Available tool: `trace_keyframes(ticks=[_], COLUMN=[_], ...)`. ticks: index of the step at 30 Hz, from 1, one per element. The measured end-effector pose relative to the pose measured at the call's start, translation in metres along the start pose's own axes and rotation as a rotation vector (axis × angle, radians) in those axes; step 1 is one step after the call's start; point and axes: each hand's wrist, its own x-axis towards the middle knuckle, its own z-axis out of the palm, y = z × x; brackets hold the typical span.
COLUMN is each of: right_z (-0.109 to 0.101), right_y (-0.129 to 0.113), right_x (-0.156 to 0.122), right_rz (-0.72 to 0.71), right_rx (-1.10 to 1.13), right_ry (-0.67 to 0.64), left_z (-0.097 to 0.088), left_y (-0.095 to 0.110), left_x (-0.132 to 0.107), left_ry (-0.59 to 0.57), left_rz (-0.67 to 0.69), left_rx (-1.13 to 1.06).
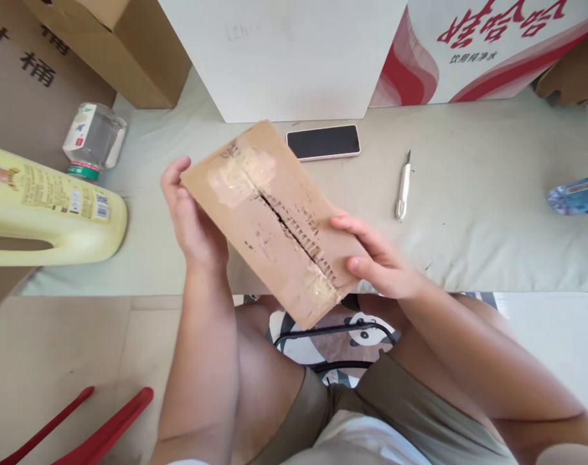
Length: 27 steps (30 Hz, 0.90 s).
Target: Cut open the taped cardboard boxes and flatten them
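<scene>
Between my two hands I hold a brown cardboard box [255,232], tilted over the near edge of the table. A dark slit runs along its upper face, with torn paper, exposed corrugation and yellowish patches at both ends. My left hand [197,219] grips its left edge, some fingers hidden behind it. My right hand [375,258] is closed on the right end, thumb and a finger on the upper face. A phone [323,142] with a dark screen lies just beyond the box. To the right lies a white utility knife [404,187], its tip pointing away.
Left are a yellow jug [100,226], a clear plastic bottle [93,139] with a green cap and a cardboard carton [153,64]. A white box [294,64] and a red-and-white carton [419,71] stand at the back. A blue packet [577,195] lies far right.
</scene>
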Motion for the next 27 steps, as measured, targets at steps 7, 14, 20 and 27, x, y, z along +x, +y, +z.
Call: trace_keyframes(ticks=[7, 14, 20, 27], right_z=[0.003, 0.001, 0.003, 0.004], right_y=[0.006, 0.001, -0.004, -0.006], right_x=[-0.002, -0.003, -0.001, 0.001], right_rz=[-0.066, -0.023, 0.014, 0.062], right_rx=[0.041, -0.006, -0.034, -0.032], right_ry=[0.005, 0.036, 0.023, 0.028], left_z=[0.012, 0.009, 0.013, 0.015], left_y=[-0.002, -0.009, -0.005, 0.000], left_x=[-0.006, -0.005, -0.007, -0.005], left_ry=[-0.047, -0.012, 0.017, 0.056], left_rz=[0.174, -0.025, -0.088, -0.107], left_rx=[-0.180, -0.161, -0.179, -0.155])
